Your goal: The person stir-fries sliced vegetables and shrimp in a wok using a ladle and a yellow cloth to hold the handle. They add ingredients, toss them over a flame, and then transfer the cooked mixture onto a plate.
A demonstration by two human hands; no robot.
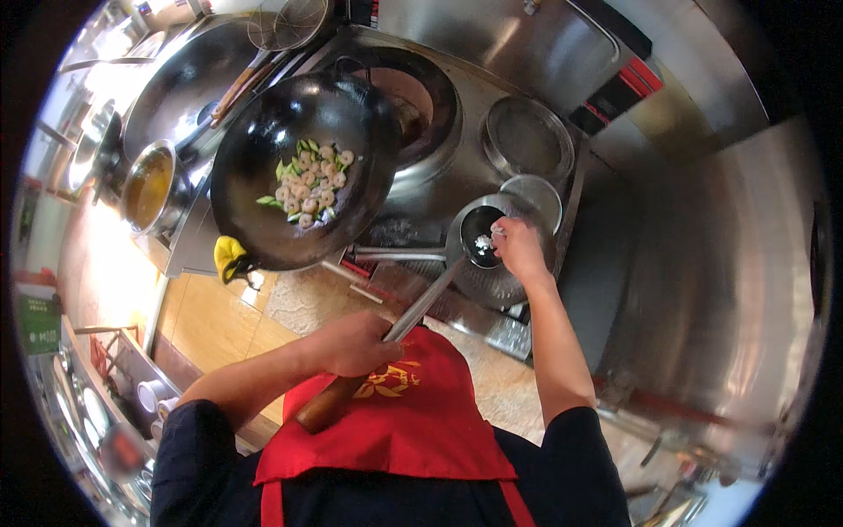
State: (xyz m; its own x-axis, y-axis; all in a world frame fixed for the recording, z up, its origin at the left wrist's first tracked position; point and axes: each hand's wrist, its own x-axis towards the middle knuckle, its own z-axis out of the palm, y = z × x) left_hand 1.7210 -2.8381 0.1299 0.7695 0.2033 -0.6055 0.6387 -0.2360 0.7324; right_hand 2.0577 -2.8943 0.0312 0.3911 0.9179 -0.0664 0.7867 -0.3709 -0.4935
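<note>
My left hand (361, 344) is closed round the metal shaft of a long-handled ladle (421, 304), near its wooden handle end. The ladle's dark round bowl lies over a perforated metal strainer (484, 283) and holds a small white lump of powder or paste (483, 245). My right hand (517, 245) is at the bowl's right edge, its fingertips pinched together with white stuff on them; whether they grip a lump is unclear. To the left, a large black wok (257, 197) contains peeled shrimp (306, 183) and green vegetable pieces (266, 200).
A burner ring (448, 85) lies behind the wok. Round metal pans (530, 135) sit at the back right. A pot of yellowish liquid (150, 188) stands left, near another large wok (178, 85) and a wire skimmer (288, 25). A yellow cloth (230, 258) hangs at the wok's near rim.
</note>
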